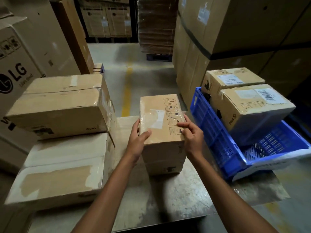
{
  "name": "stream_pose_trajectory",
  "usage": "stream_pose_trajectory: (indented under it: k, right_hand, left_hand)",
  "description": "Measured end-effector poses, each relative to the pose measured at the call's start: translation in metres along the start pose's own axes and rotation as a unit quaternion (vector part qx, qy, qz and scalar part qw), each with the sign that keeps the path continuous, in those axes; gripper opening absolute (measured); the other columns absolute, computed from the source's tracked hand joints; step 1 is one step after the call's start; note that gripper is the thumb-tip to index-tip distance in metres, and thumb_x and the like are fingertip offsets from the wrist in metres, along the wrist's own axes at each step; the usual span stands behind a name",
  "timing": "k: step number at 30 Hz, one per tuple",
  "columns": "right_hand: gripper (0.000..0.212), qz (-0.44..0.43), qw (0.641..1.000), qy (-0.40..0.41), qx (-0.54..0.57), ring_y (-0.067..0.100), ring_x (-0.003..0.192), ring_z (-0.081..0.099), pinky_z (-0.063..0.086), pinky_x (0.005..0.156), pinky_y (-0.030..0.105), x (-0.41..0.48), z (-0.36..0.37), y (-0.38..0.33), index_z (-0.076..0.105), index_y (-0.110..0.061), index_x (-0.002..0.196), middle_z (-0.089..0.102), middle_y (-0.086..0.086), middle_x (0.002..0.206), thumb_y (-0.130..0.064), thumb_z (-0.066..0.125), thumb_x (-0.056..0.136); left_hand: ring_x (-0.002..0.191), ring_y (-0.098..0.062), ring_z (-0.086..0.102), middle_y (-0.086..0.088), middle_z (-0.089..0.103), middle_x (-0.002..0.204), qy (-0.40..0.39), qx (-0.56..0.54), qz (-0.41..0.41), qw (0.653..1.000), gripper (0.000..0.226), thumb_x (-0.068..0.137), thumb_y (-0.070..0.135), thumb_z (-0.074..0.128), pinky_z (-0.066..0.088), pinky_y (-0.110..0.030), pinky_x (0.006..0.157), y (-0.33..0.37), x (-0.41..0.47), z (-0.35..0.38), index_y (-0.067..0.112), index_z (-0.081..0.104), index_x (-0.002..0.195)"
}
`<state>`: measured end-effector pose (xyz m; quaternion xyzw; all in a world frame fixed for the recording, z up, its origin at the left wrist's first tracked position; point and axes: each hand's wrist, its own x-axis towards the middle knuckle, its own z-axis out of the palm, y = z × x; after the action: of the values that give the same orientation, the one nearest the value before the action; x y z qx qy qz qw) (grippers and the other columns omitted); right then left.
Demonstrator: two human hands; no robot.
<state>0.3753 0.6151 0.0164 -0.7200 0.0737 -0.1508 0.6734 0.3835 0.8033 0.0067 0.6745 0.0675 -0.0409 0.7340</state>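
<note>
1. The small brown taped cardboard box (159,115) is standing on the grey metal counter (168,199); it is probably light and rigid, with slick tape.
2. Fingers of the left hand (137,140) are clamping its left edge; those of the right hand (193,137) are curling over its right edge.
3. Opposing bare-cardboard edges are likely giving the surest hold.

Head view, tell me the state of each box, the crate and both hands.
Middle box: taped shut, upright, held on both sides.
Left hand: grips its left edge.
Right hand: grips its right edge.
Blue crate: holds two closed boxes at its far end.
Left stack: two sealed boxes, one atop the other.
</note>
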Motion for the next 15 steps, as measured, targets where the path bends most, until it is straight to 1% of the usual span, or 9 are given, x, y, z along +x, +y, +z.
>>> stream_pose_trajectory:
  k: [3, 5, 6, 7, 8, 9, 10, 12, 15]
  right_hand:
    - [0.023, -0.004, 1.0, 0.026, -0.008, -0.011, 0.1, 0.065, 0.056, 0.071, 0.018, -0.007, -0.003, 0.009, 0.071, 0.002, 0.095, 0.054, -0.009, 0.138, 0.009, 0.049, 0.093]
    - [0.022, -0.008, 0.997, 0.047, -0.065, -0.004, 0.083, 0.068, 0.054, 0.061, 0.017, -0.008, -0.005, 0.01, 0.071, -0.008, 0.094, 0.055, -0.003, 0.143, 0.003, 0.053, 0.094]
    - [0.021, -0.015, 0.994, 0.054, -0.097, 0.001, 0.077, 0.067, 0.052, 0.057, 0.015, -0.008, -0.007, 0.01, 0.07, -0.013, 0.094, 0.056, 0.001, 0.145, 0.001, 0.054, 0.093]
    - [0.02, -0.033, 0.989, 0.057, -0.131, 0.005, 0.082, 0.067, 0.053, 0.06, 0.015, -0.009, -0.008, 0.01, 0.069, -0.016, 0.094, 0.057, 0.006, 0.145, -0.001, 0.056, 0.093]
    - [0.019, -0.066, 0.979, 0.057, -0.183, 0.014, 0.097, 0.068, 0.057, 0.073, 0.02, -0.009, -0.01, 0.01, 0.069, -0.017, 0.097, 0.057, 0.009, 0.144, -0.003, 0.058, 0.093]
    - [0.016, -0.117, 0.96, 0.051, -0.251, 0.022, 0.115, 0.064, 0.057, 0.091, 0.033, -0.009, -0.012, 0.011, 0.071, -0.015, 0.099, 0.058, 0.011, 0.143, -0.006, 0.059, 0.092]
    - [0.016, -0.175, 0.934, 0.037, -0.309, 0.027, 0.127, 0.058, 0.05, 0.104, 0.043, -0.008, -0.014, 0.011, 0.072, -0.012, 0.101, 0.06, 0.012, 0.141, -0.011, 0.06, 0.091]
    - [0.025, -0.256, 0.898, -0.007, -0.357, 0.026, 0.125, 0.059, 0.047, 0.106, 0.047, -0.007, -0.016, 0.009, 0.073, -0.009, 0.103, 0.066, 0.011, 0.132, -0.023, 0.057, 0.091]
    - [0.037, -0.278, 0.869, -0.075, -0.403, 0.023, 0.117, 0.065, 0.053, 0.098, 0.042, -0.008, -0.013, 0.005, 0.072, -0.009, 0.114, 0.07, 0.009, 0.124, -0.032, 0.052, 0.093]
  left_hand:
    - [0.123, -0.016, 0.056, 0.002, 0.054, 0.139, -0.002, 0.013, 0.02, 1.0, 0.058, 0.098, 0.017, 0.059, 0.051, -0.017, 0.081, -0.009, -0.002, 0.002, 0.027, 0.037, 0.151]
    - [0.123, -0.015, 0.053, 0.0, 0.054, 0.138, 0.031, 0.098, 0.058, 0.993, 0.052, 0.097, 0.018, 0.062, 0.047, -0.022, 0.091, -0.007, -0.002, 0.007, 0.022, 0.043, 0.146]
    - [0.122, -0.014, 0.052, -0.002, 0.054, 0.136, 0.069, 0.178, 0.109, 0.976, 0.048, 0.096, 0.016, 0.064, 0.046, -0.024, 0.094, -0.005, -0.002, 0.009, 0.017, 0.05, 0.142]
    - [0.12, -0.016, 0.053, -0.006, 0.056, 0.133, 0.111, 0.257, 0.18, 0.943, 0.042, 0.093, 0.013, 0.066, 0.046, -0.025, 0.095, -0.003, -0.002, 0.011, 0.011, 0.057, 0.134]
    - [0.116, -0.019, 0.055, -0.01, 0.059, 0.127, 0.137, 0.32, 0.261, 0.9, 0.033, 0.09, 0.008, 0.067, 0.048, -0.027, 0.094, -0.002, -0.001, 0.013, 0.007, 0.065, 0.124]
    - [0.111, -0.022, 0.059, -0.012, 0.063, 0.119, 0.138, 0.361, 0.333, 0.86, 0.025, 0.088, 0.005, 0.068, 0.05, -0.028, 0.092, -0.001, -0.001, 0.015, 0.005, 0.071, 0.113]
    - [0.105, -0.024, 0.061, -0.012, 0.066, 0.112, 0.119, 0.383, 0.387, 0.83, 0.019, 0.087, 0.005, 0.066, 0.053, -0.029, 0.089, 0.0, -0.002, 0.017, 0.004, 0.073, 0.105]
    - [0.093, -0.022, 0.063, -0.01, 0.068, 0.101, 0.062, 0.407, 0.434, 0.801, 0.017, 0.089, 0.012, 0.061, 0.056, -0.031, 0.081, 0.002, -0.005, 0.024, 0.004, 0.074, 0.097]
    - [0.089, -0.021, 0.06, -0.007, 0.067, 0.097, 0.032, 0.457, 0.413, 0.787, 0.015, 0.089, 0.015, 0.064, 0.055, -0.034, 0.074, 0.001, -0.012, 0.036, 0.006, 0.073, 0.095]
